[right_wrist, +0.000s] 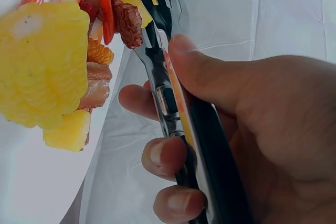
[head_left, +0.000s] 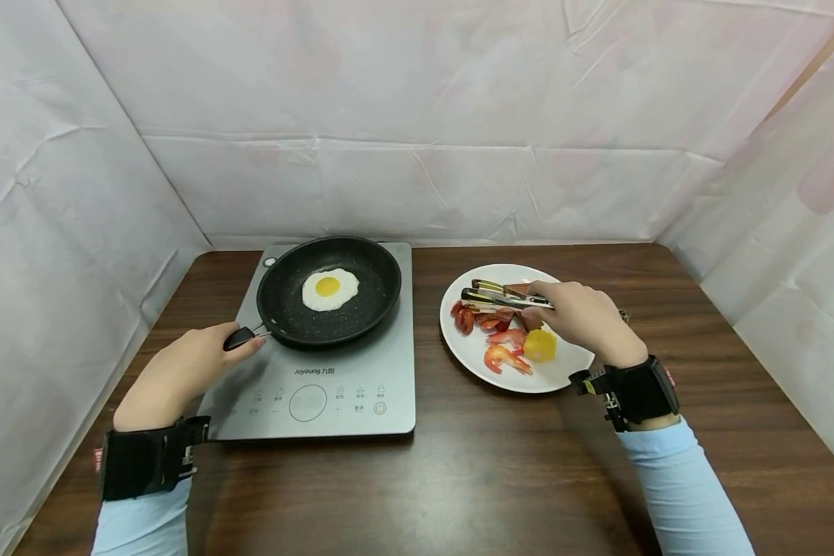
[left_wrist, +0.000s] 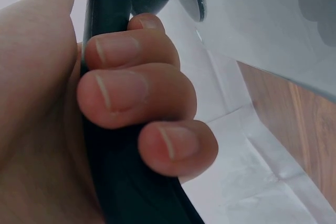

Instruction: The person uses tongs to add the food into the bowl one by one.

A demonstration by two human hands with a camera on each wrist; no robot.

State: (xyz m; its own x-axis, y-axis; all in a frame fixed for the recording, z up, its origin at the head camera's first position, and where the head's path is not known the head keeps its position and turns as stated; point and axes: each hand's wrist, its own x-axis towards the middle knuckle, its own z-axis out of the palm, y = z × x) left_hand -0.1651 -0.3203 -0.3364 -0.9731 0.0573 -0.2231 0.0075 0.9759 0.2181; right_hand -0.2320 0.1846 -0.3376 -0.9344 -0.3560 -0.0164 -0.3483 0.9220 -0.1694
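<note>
My left hand (head_left: 184, 369) grips the black handle (head_left: 238, 338) of a frying pan (head_left: 368, 320), its fingers curled round it in the left wrist view. A fried egg (head_left: 347, 289) with a round yolk lies in the pan. My right hand (head_left: 587, 318) holds metal tongs (right_wrist: 165, 95), thumb on one arm and fingers on the other. Their tips reach over a white plate (head_left: 469, 363) of food. Shrimp (head_left: 506, 358), corn pieces (head_left: 540, 346) and brown and red pieces (head_left: 464, 320) lie there. Whether the tips pinch any food is unclear.
The pan sits on a silver induction cooktop (head_left: 382, 378) with touch controls along its front. A brown wooden table (head_left: 459, 471) carries the cooktop and plate. White sheeting (head_left: 417, 193) closes off the back and both sides.
</note>
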